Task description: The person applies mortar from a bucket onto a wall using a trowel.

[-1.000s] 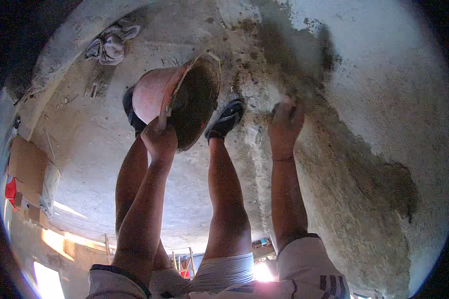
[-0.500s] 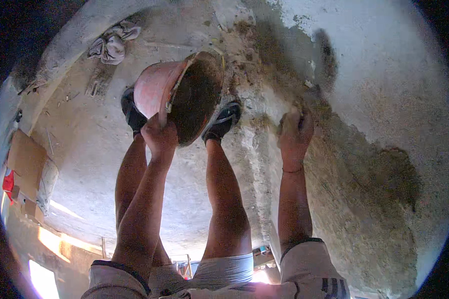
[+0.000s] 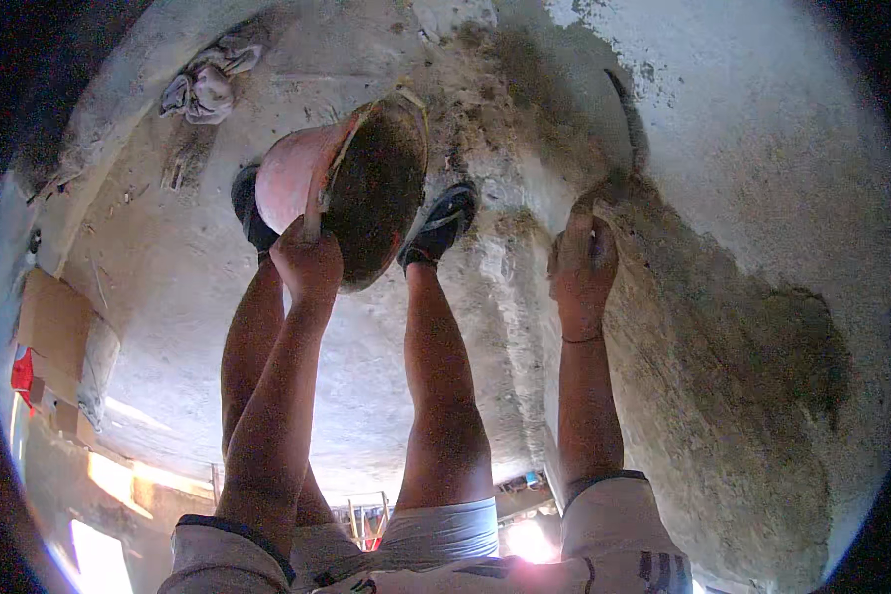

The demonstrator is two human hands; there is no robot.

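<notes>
Left grip (image 3: 305, 265) tight on pink bucket (image 3: 302, 176), right grip (image 3: 584, 269) round trowel (image 3: 614, 186), shod feet (image 3: 445, 220) alongside, crumpled cloth (image 3: 210, 96) beyond

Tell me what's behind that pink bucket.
Part of the dark left shoe shows past the pink bucket, with floor beyond. The bucket hides the rest of that shoe and floor directly behind.

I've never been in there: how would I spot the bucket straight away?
Start at the pale floor and follow the person's bare legs to the two dark shoes. Between them in the view is a tipped bucket, its dark mouth facing right, the left hand gripping its rim. Its faded pink outside sets it apart from those shoes.
</notes>
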